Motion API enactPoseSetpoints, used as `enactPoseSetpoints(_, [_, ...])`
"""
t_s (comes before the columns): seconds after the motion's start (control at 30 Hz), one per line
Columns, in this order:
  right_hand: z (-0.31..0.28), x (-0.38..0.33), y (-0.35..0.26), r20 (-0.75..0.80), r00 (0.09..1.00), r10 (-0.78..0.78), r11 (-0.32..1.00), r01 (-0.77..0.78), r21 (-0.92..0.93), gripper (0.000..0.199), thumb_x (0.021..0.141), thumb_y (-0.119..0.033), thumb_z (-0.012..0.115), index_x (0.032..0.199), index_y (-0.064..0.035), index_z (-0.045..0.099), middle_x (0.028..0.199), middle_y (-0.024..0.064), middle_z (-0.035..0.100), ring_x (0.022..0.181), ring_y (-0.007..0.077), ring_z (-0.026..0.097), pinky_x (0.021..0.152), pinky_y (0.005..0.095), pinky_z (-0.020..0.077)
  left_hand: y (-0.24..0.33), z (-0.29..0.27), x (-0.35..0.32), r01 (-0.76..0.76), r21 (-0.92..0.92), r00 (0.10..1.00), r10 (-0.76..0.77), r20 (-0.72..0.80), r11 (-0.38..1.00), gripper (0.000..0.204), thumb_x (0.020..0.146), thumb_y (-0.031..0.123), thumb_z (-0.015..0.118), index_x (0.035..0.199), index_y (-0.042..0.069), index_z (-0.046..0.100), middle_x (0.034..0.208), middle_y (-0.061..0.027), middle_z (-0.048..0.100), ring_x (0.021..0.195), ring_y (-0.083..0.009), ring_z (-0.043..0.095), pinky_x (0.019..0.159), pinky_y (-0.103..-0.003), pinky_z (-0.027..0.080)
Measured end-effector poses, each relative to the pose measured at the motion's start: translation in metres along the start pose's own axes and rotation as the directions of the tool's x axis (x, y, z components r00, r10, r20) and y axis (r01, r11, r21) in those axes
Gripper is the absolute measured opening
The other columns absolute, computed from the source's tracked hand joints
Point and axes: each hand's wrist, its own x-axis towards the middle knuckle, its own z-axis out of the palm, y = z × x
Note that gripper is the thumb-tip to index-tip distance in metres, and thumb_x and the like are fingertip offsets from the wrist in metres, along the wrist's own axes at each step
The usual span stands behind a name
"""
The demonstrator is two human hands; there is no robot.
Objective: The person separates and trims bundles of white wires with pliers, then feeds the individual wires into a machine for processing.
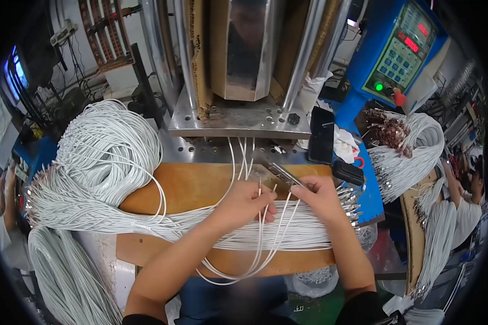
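Observation:
My left hand (246, 203) pinches a few thin white cables (265, 238) near their metal-tipped ends, holding them upright over a thick bundle of white cables (200, 219) that lies across a brown wooden board (195, 187). My right hand (320, 197) grips a flat grey metal tool (281, 172) that points up-left toward the machine, beside the bundle's metal connector ends (351, 203). Some cables run up into the press machine (244, 116). Loops of the held cables hang over the board's near edge.
A large heap of coiled white cables (100, 157) fills the left. More cable bundles (412, 151) lie at the right by a blue control box (404, 51) with buttons. A black block (321, 135) stands by the machine base. Another person (469, 206) sits at the far right.

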Motion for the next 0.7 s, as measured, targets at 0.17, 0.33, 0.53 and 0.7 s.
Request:
enactPoseSetpoints(0.17, [0.003, 0.002, 0.010, 0.050, 0.997, -0.051, 0.998, 0.052, -0.027, 0.020, 0.084, -0.008, 0.073, 0.098, 0.0049, 0.069, 0.082, 0.0015, 0.068, 0.071, 0.0041, 0.058, 0.063, 0.0203, 0.0451, -0.007, 0.002, -0.001, -0.021, 0.084, 0.997, 0.027, -0.068, 0.996, 0.014, 0.093, 0.010, 0.061, 0.090, -0.004, 0.065, 0.073, -0.0093, 0.067, 0.062, -0.0148, 0.064, 0.055, -0.026, 0.052])
enactPoseSetpoints(0.33, [0.009, -0.002, 0.007, 0.039, 0.976, -0.212, 0.976, 0.214, -0.035, 0.019, 0.083, -0.005, 0.073, 0.098, 0.0049, 0.069, 0.083, 0.0030, 0.069, 0.072, 0.0052, 0.059, 0.065, 0.0212, 0.0474, -0.009, 0.005, 0.000, -0.038, -0.066, 0.994, 0.031, -0.100, 0.997, 0.014, 0.093, 0.010, 0.062, 0.090, -0.003, 0.065, 0.073, -0.0084, 0.067, 0.061, -0.0135, 0.063, 0.055, -0.026, 0.052])
enactPoseSetpoints(0.53, [0.005, 0.001, 0.007, -0.033, 0.997, -0.070, 0.987, 0.074, 0.145, 0.019, 0.083, -0.004, 0.073, 0.099, 0.0053, 0.068, 0.085, 0.0048, 0.070, 0.074, 0.0062, 0.061, 0.068, 0.0217, 0.0496, -0.006, -0.009, -0.002, -0.084, 0.000, 0.983, 0.083, -0.166, 0.996, 0.015, 0.094, 0.012, 0.063, 0.090, -0.003, 0.065, 0.072, -0.0072, 0.066, 0.060, -0.0122, 0.062, 0.053, -0.026, 0.051])
enactPoseSetpoints(0.7, [0.001, 0.003, 0.010, 0.019, 0.995, -0.097, 0.980, 0.092, 0.177, 0.020, 0.083, -0.005, 0.074, 0.099, 0.0057, 0.068, 0.085, 0.0049, 0.070, 0.075, 0.0069, 0.062, 0.067, 0.0218, 0.0500, -0.002, -0.007, -0.004, -0.049, 0.039, 0.990, 0.053, -0.130, 0.998, 0.017, 0.094, 0.013, 0.063, 0.085, -0.002, 0.066, 0.068, -0.0059, 0.064, 0.056, -0.0109, 0.059, 0.049, -0.024, 0.046])
